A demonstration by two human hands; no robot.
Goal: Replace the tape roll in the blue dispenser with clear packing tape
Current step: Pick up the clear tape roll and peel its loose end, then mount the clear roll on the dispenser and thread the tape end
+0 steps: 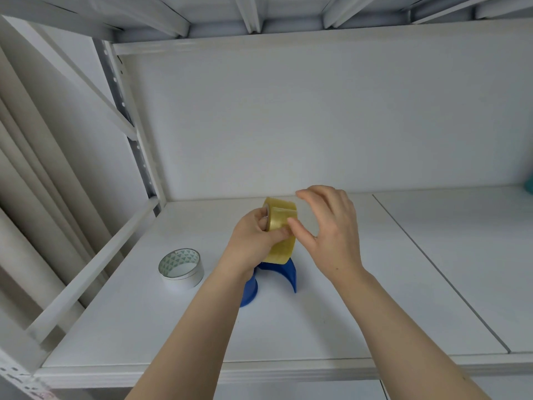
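Observation:
A yellowish clear packing tape roll [281, 230] is held upright above the shelf, just over the blue dispenser [281, 272]. My left hand [255, 241] grips the roll, with fingers through its core and the thumb on its outer face. My right hand [328, 226] is at the roll's right side, thumb touching the tape surface, other fingers spread. The dispenser stands on the white shelf [331, 313], partly hidden by my left wrist and the roll. A white tape roll [181, 267] with a triangle-patterned core lies flat to the left of the dispenser.
The shelf's back wall is close behind the hands, with a metal upright [135, 145] at the left and the upper shelf's underside overhead. A seam [438, 269] divides the shelf boards on the right. A teal object [529, 183] peeks in at the right edge.

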